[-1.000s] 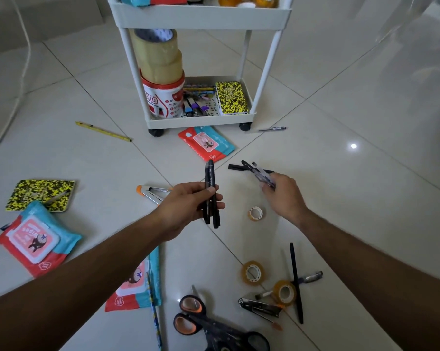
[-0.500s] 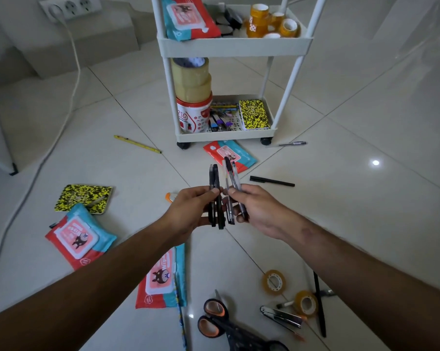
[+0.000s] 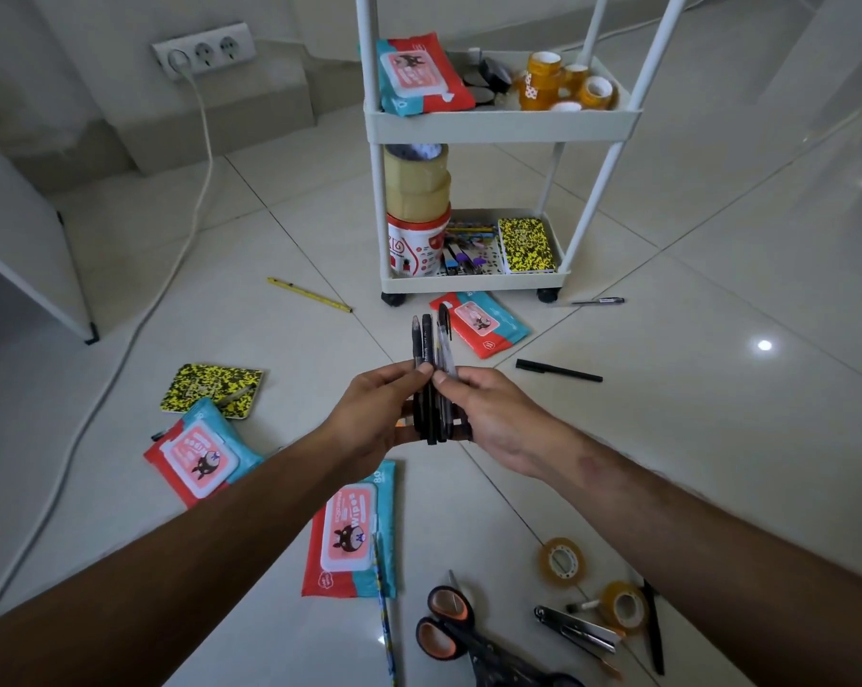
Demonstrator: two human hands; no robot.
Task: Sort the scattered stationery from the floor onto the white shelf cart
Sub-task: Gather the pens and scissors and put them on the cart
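Floor clutter: a black pen (image 3: 558, 370) lies alone to the right of the hands; a second pen (image 3: 598, 301) lies by the cart's right wheel; a yellow ruler (image 3: 310, 294) lies to the cart's left.
Wipes packs: one (image 3: 479, 322) rests on the tiles right in front of the cart, between it and the hands; one (image 3: 353, 533) lies under the left forearm; one (image 3: 202, 451) overlaps the edge of a yellow speckled notebook (image 3: 212, 389).
Near foreground: orange-handled scissors (image 3: 461, 632), a metal stapler-like tool (image 3: 578, 632), two small tape rolls (image 3: 561, 561) and another black pen at the right edge.
White shelf cart (image 3: 499, 125): upper tray holds a wipes pack and amber tape rolls; bottom tray holds big tape rolls stacked on a red-and-white tub, loose pens and a speckled notebook.
Wall side: a socket strip (image 3: 205, 49) with a white cable trailing across the floor.
Pens (image 3: 431, 376): a bundle of dark and clear-barrelled pens, upright, held in the air above the tiles, in front of the cart.
Left hand (image 3: 376, 414): fingers closed around the bundle from the left.
Right hand (image 3: 493, 414): thumb and fingers pinching the same bundle from the right.
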